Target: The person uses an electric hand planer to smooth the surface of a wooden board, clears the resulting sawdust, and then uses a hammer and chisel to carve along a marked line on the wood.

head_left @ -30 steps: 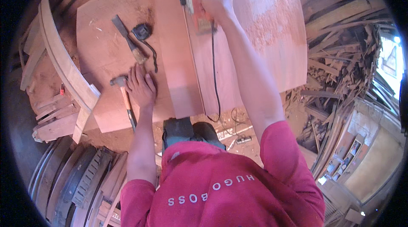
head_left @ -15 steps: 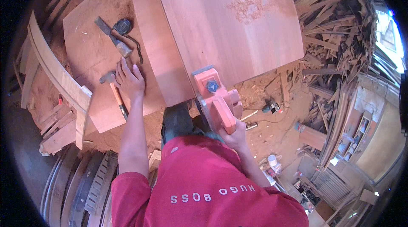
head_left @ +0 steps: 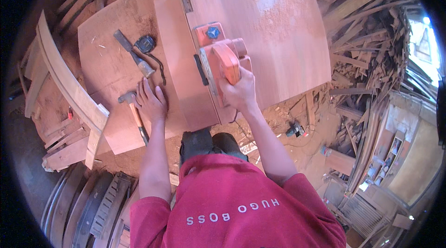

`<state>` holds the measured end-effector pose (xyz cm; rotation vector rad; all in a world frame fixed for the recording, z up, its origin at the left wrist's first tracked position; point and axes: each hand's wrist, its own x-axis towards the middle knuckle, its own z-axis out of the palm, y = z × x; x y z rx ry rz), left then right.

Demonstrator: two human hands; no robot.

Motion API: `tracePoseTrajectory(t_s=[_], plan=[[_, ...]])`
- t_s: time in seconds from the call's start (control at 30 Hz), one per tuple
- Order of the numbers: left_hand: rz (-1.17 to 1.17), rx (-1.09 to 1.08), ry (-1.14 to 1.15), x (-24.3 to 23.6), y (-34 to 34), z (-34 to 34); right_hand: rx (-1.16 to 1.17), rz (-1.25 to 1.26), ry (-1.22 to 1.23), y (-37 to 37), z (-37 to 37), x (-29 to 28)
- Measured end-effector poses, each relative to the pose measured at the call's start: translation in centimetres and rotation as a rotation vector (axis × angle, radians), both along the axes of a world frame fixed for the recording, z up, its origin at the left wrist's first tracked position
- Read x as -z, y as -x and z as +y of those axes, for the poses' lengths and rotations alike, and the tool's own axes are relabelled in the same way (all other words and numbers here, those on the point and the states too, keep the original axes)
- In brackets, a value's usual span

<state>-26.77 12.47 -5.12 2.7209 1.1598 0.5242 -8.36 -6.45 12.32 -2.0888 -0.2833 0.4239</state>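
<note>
**Planer on the panel, other hand flat on the bench**

Looking down from my head cam: my right hand (head_left: 239,91) is wrapped tight around the handle of the orange electric planer (head_left: 219,57), which sits on the near left part of the big reddish wooden panel (head_left: 274,39). A patch of sawdust shows on the far side of the panel.

My left hand (head_left: 151,101) is spread open, palm down, fingers splayed on the lower board (head_left: 104,57) just left of the panel's edge — it isn't gripping anything. A hammer (head_left: 132,111) lies right beside that hand, its head near my fingertips and handle running back toward me; I think the hand touches it, but I can't tell for sure at this angle. A chisel (head_left: 132,57) and a small dark tape measure (head_left: 145,43) lie a bit further out on the same board.

Off to the right — a messy pile of wood scraps (head_left: 367,48).
</note>
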Motion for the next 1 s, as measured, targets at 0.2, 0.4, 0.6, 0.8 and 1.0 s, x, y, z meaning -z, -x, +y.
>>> tracePoseTrajectory(t_s=[0.2, 0.4, 0.6, 0.8, 1.0], plan=[[0.038, -0.001, 0.07, -0.2, 0.2, -0.1, -0.011, -0.074, -0.013, -7.2, 6.8, 0.9], [0.091, -0.019, 0.092, -0.2, 0.1, 0.1, -0.019, -0.121, 0.036, -15.1, 14.1, 1.1], [0.066, -0.011, 0.094, -0.7, 0.1, -0.1, -0.102, -0.098, 0.11, -21.1, 18.6, 0.3], [0.025, 0.002, 0.08, -0.5, 0.1, -0.2, -0.209, -0.329, 0.042, -13.3, 6.1, 2.0], [0.026, 0.006, -0.05, 0.4, 0.2, -0.2, -0.006, 0.137, 0.055, 8.1, -15.5, -1.2]])
